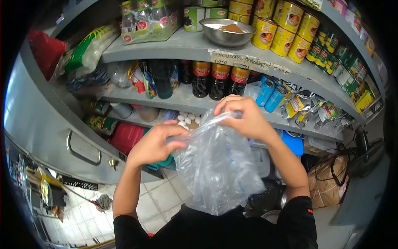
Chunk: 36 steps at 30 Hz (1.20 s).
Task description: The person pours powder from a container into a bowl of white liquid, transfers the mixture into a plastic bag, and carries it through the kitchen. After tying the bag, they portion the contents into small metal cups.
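A clear plastic bag (217, 166) hangs in front of my chest, its top edge gathered between both hands. My left hand (155, 141) pinches the bag's left edge between thumb and fingers. At the upper right, my right hand (242, 116) grips the bunched rim, thumb and fingers closed on the plastic. White eggs (188, 118) lie on the lower shelf just behind the bag, partly covered by it. Above my right hand stand dark bottles (218, 81) with red and yellow labels.
Grey shelves (182, 45) curve around me, holding yellow cans (286, 39), a metal bowl (227, 33), blue cans (269, 95) and foil packets (300, 108). A grey metal door (49, 124) with a handle stands open at left. Right, a black fan (365, 157) stands beside a brown paper sack (329, 182).
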### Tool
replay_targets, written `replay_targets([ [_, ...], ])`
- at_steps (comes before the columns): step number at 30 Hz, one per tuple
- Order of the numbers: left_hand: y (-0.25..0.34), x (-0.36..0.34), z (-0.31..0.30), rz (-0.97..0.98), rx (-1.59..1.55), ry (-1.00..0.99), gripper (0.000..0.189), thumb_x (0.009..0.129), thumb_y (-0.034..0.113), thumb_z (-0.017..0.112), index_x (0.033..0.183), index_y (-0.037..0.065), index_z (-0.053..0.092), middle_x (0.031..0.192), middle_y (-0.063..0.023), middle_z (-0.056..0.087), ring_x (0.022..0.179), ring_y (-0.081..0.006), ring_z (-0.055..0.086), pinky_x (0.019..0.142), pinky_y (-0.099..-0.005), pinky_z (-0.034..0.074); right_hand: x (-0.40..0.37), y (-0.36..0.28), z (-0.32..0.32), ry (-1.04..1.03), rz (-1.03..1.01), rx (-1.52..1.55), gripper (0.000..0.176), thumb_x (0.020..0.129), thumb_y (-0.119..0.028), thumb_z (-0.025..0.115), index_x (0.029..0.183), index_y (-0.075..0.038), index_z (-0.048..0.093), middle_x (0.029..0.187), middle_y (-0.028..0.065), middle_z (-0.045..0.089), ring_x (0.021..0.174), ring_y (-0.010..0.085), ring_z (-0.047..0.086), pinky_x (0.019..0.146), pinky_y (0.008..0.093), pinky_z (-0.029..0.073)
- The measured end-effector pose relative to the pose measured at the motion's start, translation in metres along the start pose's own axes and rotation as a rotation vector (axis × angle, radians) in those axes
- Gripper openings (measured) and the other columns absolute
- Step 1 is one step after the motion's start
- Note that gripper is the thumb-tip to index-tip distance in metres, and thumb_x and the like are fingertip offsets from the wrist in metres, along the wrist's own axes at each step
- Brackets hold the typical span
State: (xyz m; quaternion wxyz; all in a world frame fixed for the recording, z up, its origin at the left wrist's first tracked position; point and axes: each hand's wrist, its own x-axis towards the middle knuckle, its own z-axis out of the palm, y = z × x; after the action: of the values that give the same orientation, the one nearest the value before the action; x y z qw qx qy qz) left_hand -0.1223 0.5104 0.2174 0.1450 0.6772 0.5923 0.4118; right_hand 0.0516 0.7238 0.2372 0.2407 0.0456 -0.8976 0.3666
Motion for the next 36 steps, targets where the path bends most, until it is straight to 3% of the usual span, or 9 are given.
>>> replay_targets([
  [3, -0.046, 0.018, -0.014, -0.18, -0.5, -0.035, 0.016, 0.081, 0.014, 0.065, 0.075, 0.0, 0.061, 0.067, -0.0025, 0.059, 0.068, -0.0066, 0.053, 0.062, -0.0232, 0.043, -0.014, 0.007, -0.033, -0.003, -0.175, 0.292, 0.026, 0.078, -0.023, 0.07, 0.069, -0.001, 0.059, 0.076, 0.0076, 0.064, 0.075, 0.0169, 0.059, 0.067, 0.0286, 0.044],
  [5, -0.074, 0.04, -0.026, -0.022, -0.691, -0.064, 0.023, 0.079, 0.02, 0.068, 0.07, 0.001, 0.059, 0.067, -0.0028, 0.059, 0.067, -0.0086, 0.054, 0.063, -0.0232, 0.043, -0.031, 0.008, -0.063, -0.155, 0.013, 0.808, 0.031, 0.081, -0.028, 0.068, 0.069, -0.001, 0.056, 0.069, 0.0071, 0.061, 0.066, 0.0144, 0.058, 0.062, 0.026, 0.044],
  [8, -0.085, 0.081, -0.025, 0.192, -0.921, -0.11, 0.026, 0.077, 0.023, 0.069, 0.068, 0.002, 0.057, 0.073, -0.0047, 0.06, 0.068, -0.0125, 0.055, 0.067, -0.0248, 0.044, -0.033, 0.021, -0.083, -0.107, 0.133, 0.865, 0.032, 0.081, -0.031, 0.068, 0.074, -0.002, 0.055, 0.065, 0.0057, 0.059, 0.058, 0.0106, 0.055, 0.056, 0.0222, 0.043],
  [11, -0.062, 0.126, -0.026, 0.211, -1.115, 0.14, 0.017, 0.081, 0.019, 0.064, 0.085, 0.003, 0.057, 0.081, -0.0066, 0.061, 0.075, -0.0154, 0.057, 0.073, -0.0277, 0.046, -0.007, 0.04, -0.096, 0.287, -0.02, 0.735, 0.022, 0.084, -0.023, 0.064, 0.083, -0.003, 0.055, 0.063, 0.0027, 0.056, 0.053, 0.0056, 0.05, 0.05, 0.0217, 0.04],
  [13, -0.039, 0.161, -0.025, 0.113, -1.058, 0.477, 0.012, 0.086, 0.015, 0.058, 0.091, 0.004, 0.055, 0.083, -0.0056, 0.062, 0.077, -0.0138, 0.058, 0.072, -0.0268, 0.047, 0.021, 0.047, -0.108, 0.445, 0.04, 0.57, 0.02, 0.085, -0.021, 0.063, 0.084, -0.003, 0.055, 0.062, 0.0017, 0.055, 0.054, 0.0057, 0.049, 0.051, 0.0217, 0.04],
  [17, -0.098, 0.254, -0.07, 0.033, -0.661, 0.552, 0.012, 0.091, 0.015, 0.053, 0.093, 0.003, 0.055, 0.082, -0.0035, 0.062, 0.072, -0.0102, 0.058, 0.067, -0.0236, 0.048, 0.083, 0.088, -0.128, 0.792, 0.192, 0.124, 0.013, 0.088, -0.019, 0.059, 0.083, -0.007, 0.054, 0.071, -0.0047, 0.051, 0.069, 0.0041, 0.047, 0.059, 0.0214, 0.038],
  [21, -0.109, 0.287, -0.074, -0.067, -0.68, 0.703, 0.015, 0.091, 0.018, 0.054, 0.093, 0.003, 0.054, 0.081, -0.003, 0.062, 0.068, -0.0089, 0.057, 0.064, -0.0228, 0.047, 0.121, 0.1, -0.131, 0.794, 0.366, 0.267, 0.015, 0.089, -0.019, 0.057, 0.089, -0.004, 0.054, 0.076, -0.0014, 0.055, 0.072, 0.0077, 0.05, 0.062, 0.0249, 0.041],
  [23, -0.11, 0.295, -0.071, -0.065, -0.685, 0.741, 0.016, 0.092, 0.019, 0.054, 0.093, 0.003, 0.054, 0.08, -0.003, 0.061, 0.068, -0.0089, 0.056, 0.064, -0.0228, 0.047, 0.128, 0.089, -0.128, 0.814, 0.367, 0.794, 0.017, 0.089, -0.019, 0.056, 0.091, -0.002, 0.053, 0.081, 0.0025, 0.058, 0.076, 0.0115, 0.052, 0.065, 0.0293, 0.044],
  [36, -0.036, 0.172, -0.059, 0.272, -0.772, 1.114, 0.018, 0.092, 0.021, 0.054, 0.092, 0.003, 0.053, 0.079, -0.0034, 0.061, 0.066, -0.0085, 0.056, 0.06, -0.0229, 0.047, 0.136, 0.025, -0.06, 0.832, -0.26, 0.386, 0.02, 0.093, -0.018, 0.053, 0.08, -0.007, 0.042, 0.07, -0.0049, 0.038, 0.063, 0.0027, 0.032, 0.053, 0.0193, 0.03],
])
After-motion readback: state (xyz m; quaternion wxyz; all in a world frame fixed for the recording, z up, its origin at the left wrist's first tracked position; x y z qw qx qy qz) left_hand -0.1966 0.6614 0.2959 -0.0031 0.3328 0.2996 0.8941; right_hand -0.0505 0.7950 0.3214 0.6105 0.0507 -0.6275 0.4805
